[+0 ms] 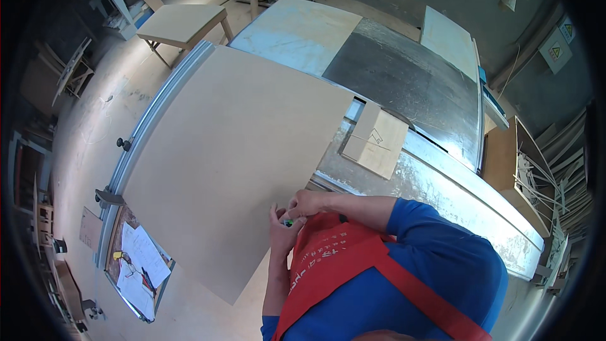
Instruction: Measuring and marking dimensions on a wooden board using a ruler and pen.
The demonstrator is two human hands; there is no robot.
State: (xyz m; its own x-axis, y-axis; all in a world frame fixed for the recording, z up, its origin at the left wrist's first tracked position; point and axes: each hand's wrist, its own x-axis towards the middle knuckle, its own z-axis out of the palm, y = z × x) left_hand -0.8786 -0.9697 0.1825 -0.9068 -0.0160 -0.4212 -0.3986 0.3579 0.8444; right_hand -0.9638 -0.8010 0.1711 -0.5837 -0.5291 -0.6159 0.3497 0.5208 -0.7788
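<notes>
Both my hands meet just in front of my red apron, over the near edge of a large beige board (233, 132). Curled fingers of my left hand (283, 232) close on a small green-and-black object (288, 222), too small to name. My right hand (307, 203) is closed right beside it, touching or almost touching the left fingers; what it pinches, if anything, is hidden. The board lies flat on a saw table with a metal rail (148, 113) along its left side. Right of the board, a squarish wooden panel (382, 145) with a pencil mark lies on the metal.
A dark metal tabletop (404, 69) spreads beyond the slot at the right. Papers (144, 259) with pens lie on a small shelf at the lower left. A wooden bin (514, 170) of offcut strips stands far right; a small table (180, 22) stands far left.
</notes>
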